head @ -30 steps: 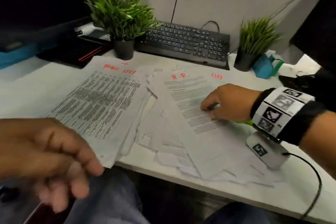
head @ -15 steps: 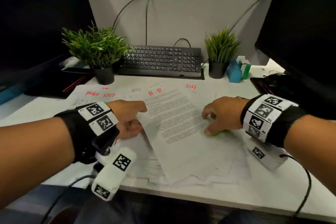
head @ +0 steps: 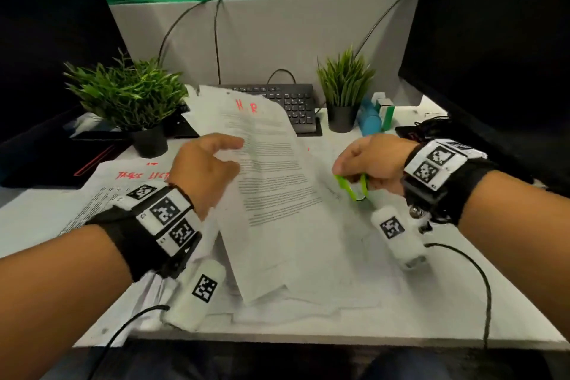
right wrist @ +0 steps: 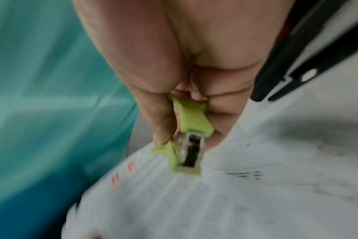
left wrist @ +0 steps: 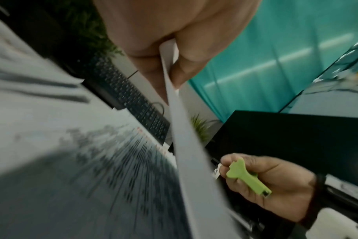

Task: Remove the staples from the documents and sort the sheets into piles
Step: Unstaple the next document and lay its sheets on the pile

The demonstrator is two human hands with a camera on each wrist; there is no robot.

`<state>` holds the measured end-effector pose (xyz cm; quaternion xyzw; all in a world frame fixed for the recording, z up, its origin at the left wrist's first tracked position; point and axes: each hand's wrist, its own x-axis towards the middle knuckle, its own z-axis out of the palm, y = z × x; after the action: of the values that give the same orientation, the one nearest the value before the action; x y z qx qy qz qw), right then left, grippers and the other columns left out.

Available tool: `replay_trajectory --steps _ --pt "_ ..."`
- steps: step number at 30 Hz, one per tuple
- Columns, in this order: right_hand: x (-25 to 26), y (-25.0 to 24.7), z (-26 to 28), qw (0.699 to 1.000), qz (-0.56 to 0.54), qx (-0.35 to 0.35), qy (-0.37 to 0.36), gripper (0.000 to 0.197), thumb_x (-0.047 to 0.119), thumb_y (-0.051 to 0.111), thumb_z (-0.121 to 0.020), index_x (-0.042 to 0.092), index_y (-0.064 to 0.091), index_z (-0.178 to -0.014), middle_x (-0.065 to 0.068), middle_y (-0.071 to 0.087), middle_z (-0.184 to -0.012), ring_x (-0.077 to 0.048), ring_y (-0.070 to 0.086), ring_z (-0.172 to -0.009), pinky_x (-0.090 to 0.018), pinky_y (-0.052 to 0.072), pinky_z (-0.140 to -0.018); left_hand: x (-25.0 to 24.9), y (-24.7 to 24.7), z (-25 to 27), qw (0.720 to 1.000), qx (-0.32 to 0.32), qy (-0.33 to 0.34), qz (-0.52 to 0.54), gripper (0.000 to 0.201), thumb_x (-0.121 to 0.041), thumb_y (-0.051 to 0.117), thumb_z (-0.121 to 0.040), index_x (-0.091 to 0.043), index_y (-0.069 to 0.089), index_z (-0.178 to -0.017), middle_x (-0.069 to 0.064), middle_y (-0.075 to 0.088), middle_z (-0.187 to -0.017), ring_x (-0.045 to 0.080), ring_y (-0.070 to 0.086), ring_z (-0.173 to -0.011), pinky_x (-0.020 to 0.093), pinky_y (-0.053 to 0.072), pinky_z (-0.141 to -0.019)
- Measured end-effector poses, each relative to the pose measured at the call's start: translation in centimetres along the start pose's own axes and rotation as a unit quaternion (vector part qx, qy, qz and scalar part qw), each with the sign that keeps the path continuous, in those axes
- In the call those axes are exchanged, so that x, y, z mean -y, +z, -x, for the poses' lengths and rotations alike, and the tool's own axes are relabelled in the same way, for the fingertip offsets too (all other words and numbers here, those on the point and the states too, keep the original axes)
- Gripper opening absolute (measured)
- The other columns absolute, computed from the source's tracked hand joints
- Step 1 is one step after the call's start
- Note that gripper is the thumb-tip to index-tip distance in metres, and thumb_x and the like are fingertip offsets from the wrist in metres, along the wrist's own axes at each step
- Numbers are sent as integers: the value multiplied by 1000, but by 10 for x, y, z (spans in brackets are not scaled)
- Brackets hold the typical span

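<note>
My left hand (head: pixel 212 163) pinches the left edge of the printed document headed "H.R" (head: pixel 265 170) and holds it raised and tilted over the desk; the left wrist view shows its edge (left wrist: pixel 182 132) between thumb and fingers. My right hand (head: pixel 367 160) grips a lime-green staple remover (head: pixel 353 190) just right of the raised document, seen too in the left wrist view (left wrist: pixel 246 177) and the right wrist view (right wrist: pixel 189 139). A pile headed "TASK LIST" (head: pixel 123 188) lies at the left. Loose white sheets (head: pixel 324 281) are spread under the raised document.
Two potted plants (head: pixel 129 99) (head: pixel 344 86) stand at the back, with a black keyboard (head: pixel 293 105) between them. Dark monitors (head: pixel 493 40) flank both sides. A blue and green item (head: pixel 376 117) sits by the right plant. The desk's front edge (head: pixel 308 339) is near me.
My left hand has lifted the "H.R" document off the spread of sheets. My right hand has risen off the paper, with the green staple remover now showing in its grip.
</note>
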<state>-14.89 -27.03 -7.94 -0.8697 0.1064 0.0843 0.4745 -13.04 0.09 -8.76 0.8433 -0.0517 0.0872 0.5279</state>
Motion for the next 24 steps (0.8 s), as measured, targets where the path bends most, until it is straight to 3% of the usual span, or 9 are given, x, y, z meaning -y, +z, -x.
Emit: replay_trajectory --steps 1,3,6,9,12,15,17,19,24 --pt "3 -7 2 983 -184 -3 23 6 15 72 -89 9 71 -89 -10 72 -82 -18 67 -68 -31 57 -63 -5 -9 -1 999 -4 27 23 34 1 71 -87 -31 74 -98 -1 73 -115 32 70 -84 45 61 -83" --pt "7 -22 4 900 -433 -4 46 18 20 63 -96 5 67 -87 -12 70 -73 -22 69 -60 -33 60 -57 -12 -26 -4 995 -11 78 53 34 -1 72 -88 -31 75 -103 -11 70 -115 17 70 -106 39 57 -97" --pt "12 -32 0 838 -545 -2 38 41 44 66 -90 4 66 -92 -17 64 -77 -29 67 -64 -42 62 -65 -17 -49 -11 987 -17 132 86 32 -1 71 -90 -30 74 -103 -13 70 -116 3 66 -110 14 54 -91" --pt "20 -27 -2 866 -496 5 64 24 27 66 -92 7 62 -78 -8 55 -72 -17 54 -42 -24 52 -44 -16 -66 -23 973 17 114 201 35 7 66 -90 -26 76 -97 1 74 -119 21 72 -111 28 61 -88" --pt "27 -19 -8 903 -421 -21 81 16 18 64 -93 8 60 -81 -5 57 -67 -12 47 -33 -20 41 -33 -16 -77 -31 968 24 110 223 33 9 65 -90 -22 75 -97 5 75 -119 26 72 -110 37 61 -88" --pt "28 -17 -17 954 -289 -85 14 42 43 75 -83 14 67 -112 -5 70 -99 -13 59 -54 -27 49 -51 -14 -79 -35 966 40 117 228 34 9 65 -89 -22 76 -96 3 75 -118 25 72 -110 40 61 -90" --pt "33 -18 -15 987 -126 -76 -68 68 64 75 -71 25 64 -125 4 68 -118 -15 65 -92 -36 54 -82 -16 -78 -36 965 43 124 225 34 9 65 -89 -22 76 -95 0 76 -116 22 74 -107 41 62 -88" --pt "41 -20 -13 991 -20 -68 -112 81 68 78 -60 29 61 -129 10 66 -124 -15 63 -111 -42 49 -102 -20 -78 -39 964 37 136 224 34 10 66 -88 -22 75 -95 -1 77 -114 22 74 -106 41 62 -86" --pt "55 -19 -15 985 26 -73 -151 32 27 84 -77 17 74 -106 0 77 -101 -22 72 -96 -44 56 -95 -25 -83 -47 961 41 133 241 34 11 65 -89 -20 74 -99 9 73 -122 30 71 -112 51 57 -96"
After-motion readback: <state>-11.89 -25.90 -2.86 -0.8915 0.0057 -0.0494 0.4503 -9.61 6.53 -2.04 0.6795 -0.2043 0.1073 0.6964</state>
